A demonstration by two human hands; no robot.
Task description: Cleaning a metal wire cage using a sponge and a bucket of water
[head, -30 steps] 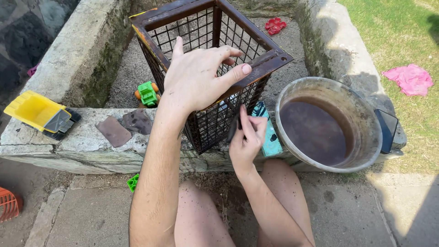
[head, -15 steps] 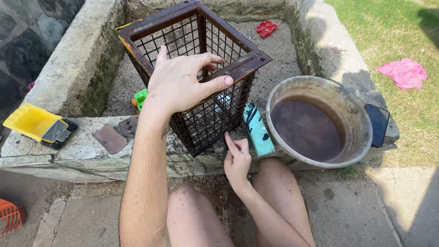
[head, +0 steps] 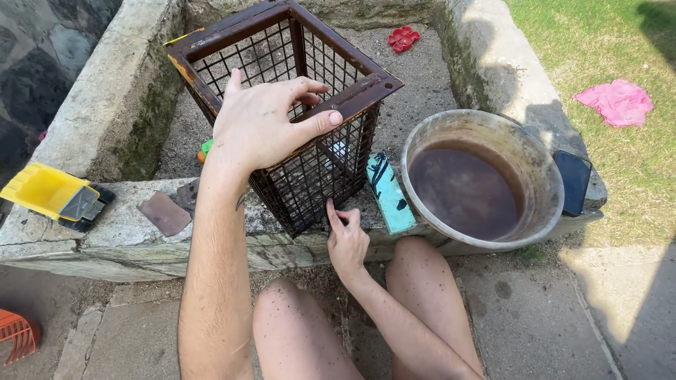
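Your left hand (head: pixel 264 119) is clamped over the top rim of the cage (head: pixel 282 105), thumb hooked on the near corner bar. The cage is a rusty wire-mesh box, tilted w/ its lower corner on the stone ledge (head: pixel 105 232). Your right hand (head: pixel 345 239) is low at the cage's bottom edge, fingers pinched together near the mesh; can't tell if there's anything btwn them.

To do this well, I'd say:
- Keep the left grip firm so the tilted cage doesn't roll off the ledge.
- Work the right fingers along the lower bar, not thru the mesh; rusty wire probably snags skin.
- Watch the basin (head: pixel 542 176) of brown water just right of the cage, and the blue strip (head: pixel 389 193) btwn them; a nudge could slop water.
- Phone (head: pixel 574 179) sits touching the basin's far side; keep splashes off it.
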